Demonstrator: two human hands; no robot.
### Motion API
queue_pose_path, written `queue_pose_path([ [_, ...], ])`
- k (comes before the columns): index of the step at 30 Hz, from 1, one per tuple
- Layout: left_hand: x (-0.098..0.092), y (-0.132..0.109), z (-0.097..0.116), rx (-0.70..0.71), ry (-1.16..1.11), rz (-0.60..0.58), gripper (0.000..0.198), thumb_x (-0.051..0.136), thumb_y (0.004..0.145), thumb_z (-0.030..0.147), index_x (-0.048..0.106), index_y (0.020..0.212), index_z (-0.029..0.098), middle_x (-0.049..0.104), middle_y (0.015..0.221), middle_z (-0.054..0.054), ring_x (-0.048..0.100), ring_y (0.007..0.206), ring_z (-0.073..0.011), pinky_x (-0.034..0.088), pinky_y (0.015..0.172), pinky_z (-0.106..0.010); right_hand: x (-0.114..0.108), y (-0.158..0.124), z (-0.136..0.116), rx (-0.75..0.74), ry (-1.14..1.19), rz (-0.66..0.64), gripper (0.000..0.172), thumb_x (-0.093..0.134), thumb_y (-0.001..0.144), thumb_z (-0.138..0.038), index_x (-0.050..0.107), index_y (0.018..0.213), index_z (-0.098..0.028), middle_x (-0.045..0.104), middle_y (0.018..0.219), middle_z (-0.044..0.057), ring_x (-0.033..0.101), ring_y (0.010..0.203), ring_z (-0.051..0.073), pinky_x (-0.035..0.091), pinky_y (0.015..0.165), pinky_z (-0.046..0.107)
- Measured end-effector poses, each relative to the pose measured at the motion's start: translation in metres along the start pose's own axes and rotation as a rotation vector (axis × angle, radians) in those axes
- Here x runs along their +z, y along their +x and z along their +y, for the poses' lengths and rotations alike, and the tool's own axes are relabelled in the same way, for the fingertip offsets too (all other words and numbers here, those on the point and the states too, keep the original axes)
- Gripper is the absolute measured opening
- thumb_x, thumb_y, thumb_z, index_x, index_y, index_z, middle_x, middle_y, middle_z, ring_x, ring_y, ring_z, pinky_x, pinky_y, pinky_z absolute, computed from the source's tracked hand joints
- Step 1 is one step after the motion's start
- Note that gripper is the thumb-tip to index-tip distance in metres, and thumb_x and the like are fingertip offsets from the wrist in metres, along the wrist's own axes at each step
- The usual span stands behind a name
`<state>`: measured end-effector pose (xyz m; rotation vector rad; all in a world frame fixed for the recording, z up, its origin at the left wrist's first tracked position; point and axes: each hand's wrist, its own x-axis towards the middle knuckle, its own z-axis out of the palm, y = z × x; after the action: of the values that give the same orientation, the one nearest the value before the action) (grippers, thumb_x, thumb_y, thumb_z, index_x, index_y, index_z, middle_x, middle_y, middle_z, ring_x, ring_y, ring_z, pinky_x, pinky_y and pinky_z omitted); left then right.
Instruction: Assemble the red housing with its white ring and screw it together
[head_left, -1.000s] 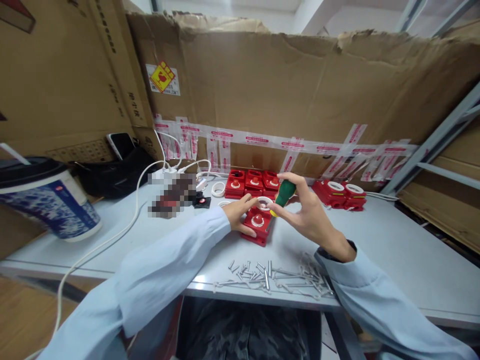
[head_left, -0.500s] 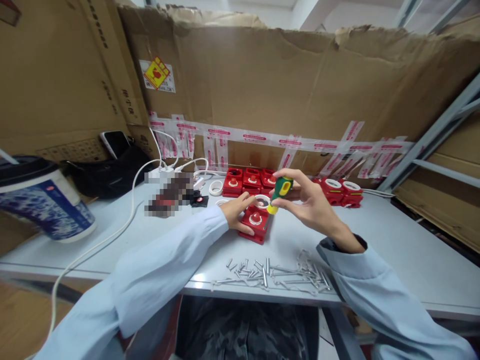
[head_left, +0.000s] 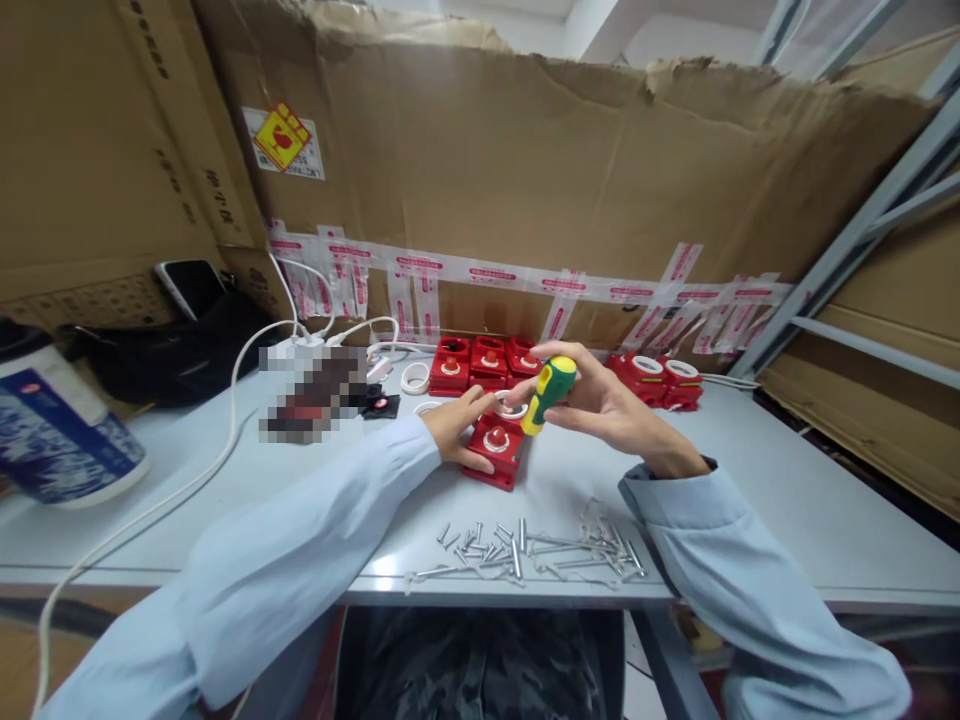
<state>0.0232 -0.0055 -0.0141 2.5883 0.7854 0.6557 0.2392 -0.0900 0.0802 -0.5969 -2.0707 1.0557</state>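
Note:
My left hand (head_left: 459, 430) grips a red box-shaped unit (head_left: 487, 474) on the table, thumb along its near side and fingers over its far left part. The unit has a red cone in a white ring on top and a larger white ring (head_left: 512, 404) at its far end. My right hand (head_left: 600, 395) is closed around a screwdriver (head_left: 553, 388) with a green and yellow handle, tilted over the unit's right edge. I cannot make out its shaft or tip. Nearer to me lie several loose silver screws and rods (head_left: 491, 545).
Several similar red units (head_left: 450, 370) stand along the cardboard wall (head_left: 480, 150), with two more white-ringed ones (head_left: 681, 385) at right. A white ring (head_left: 415, 378), black pouch (head_left: 187, 340), white cable (head_left: 234, 400) and large patterned cup (head_left: 67, 430) are on the left.
The screwdriver handle now leans more, its top toward the right, and its metal shaft no longer shows. My left hand stays on the red unit. The whole view has shifted slightly.

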Motion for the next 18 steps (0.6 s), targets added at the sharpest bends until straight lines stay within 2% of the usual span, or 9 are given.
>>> queue_pose_path([
  [2, -0.002, 0.0, 0.001, -0.015, 0.066, -0.039, 0.096, 0.079, 0.053, 0.053, 0.034, 0.133, 0.025, 0.043, 0.108, -0.008, 0.056, 0.094, -0.0297, 0.049, 0.079, -0.043, 0.0, 0.0, 0.0, 0.001, 0.006, 0.03, 0.044, 0.059, 0.084, -0.028, 0.036, 0.121, -0.028, 0.063, 0.099, 0.004, 0.064, 0.097, 0.019, 0.053, 0.085, 0.043],
  [6, -0.005, 0.002, 0.003, 0.017, 0.084, -0.074, 0.085, 0.076, 0.056, 0.054, 0.039, 0.126, 0.021, 0.042, 0.106, -0.008, 0.056, 0.092, -0.0285, 0.049, 0.078, -0.041, 0.014, 0.002, 0.001, -0.017, -0.149, 0.231, 0.049, 0.068, 0.076, -0.029, 0.041, 0.116, -0.027, 0.062, 0.088, 0.0, 0.067, 0.085, 0.018, 0.057, 0.078, 0.038],
  [10, -0.005, 0.003, 0.001, 0.052, 0.059, -0.07, 0.077, 0.077, 0.057, 0.051, 0.043, 0.119, 0.02, 0.042, 0.103, -0.007, 0.054, 0.093, -0.0275, 0.049, 0.079, -0.04, 0.029, 0.004, 0.005, -0.051, -0.378, 0.456, 0.053, 0.073, 0.07, -0.032, 0.042, 0.113, -0.027, 0.057, 0.078, -0.003, 0.062, 0.066, 0.014, 0.06, 0.06, 0.031],
  [12, -0.004, 0.003, 0.0, 0.062, 0.052, -0.064, 0.077, 0.078, 0.057, 0.049, 0.043, 0.12, 0.022, 0.041, 0.103, -0.006, 0.053, 0.095, -0.0267, 0.048, 0.082, -0.04, 0.032, 0.004, 0.008, -0.085, -0.484, 0.525, 0.052, 0.072, 0.071, -0.033, 0.042, 0.114, -0.027, 0.057, 0.081, -0.002, 0.059, 0.063, 0.013, 0.058, 0.054, 0.029],
  [15, -0.003, 0.002, -0.001, 0.065, 0.056, -0.057, 0.079, 0.078, 0.057, 0.049, 0.042, 0.122, 0.024, 0.041, 0.104, -0.005, 0.053, 0.094, -0.0256, 0.047, 0.083, -0.04, 0.03, 0.004, 0.009, -0.101, -0.561, 0.51, 0.05, 0.067, 0.075, -0.033, 0.043, 0.118, -0.028, 0.058, 0.1, 0.003, 0.061, 0.073, 0.014, 0.059, 0.059, 0.031],
  [18, -0.004, 0.002, 0.0, 0.059, 0.061, -0.065, 0.078, 0.077, 0.057, 0.051, 0.042, 0.121, 0.023, 0.042, 0.104, -0.006, 0.055, 0.089, -0.0247, 0.048, 0.078, -0.038, 0.023, 0.003, 0.005, -0.053, -0.464, 0.397, 0.052, 0.062, 0.08, -0.032, 0.039, 0.126, -0.028, 0.057, 0.111, 0.005, 0.063, 0.09, 0.018, 0.059, 0.076, 0.035],
])
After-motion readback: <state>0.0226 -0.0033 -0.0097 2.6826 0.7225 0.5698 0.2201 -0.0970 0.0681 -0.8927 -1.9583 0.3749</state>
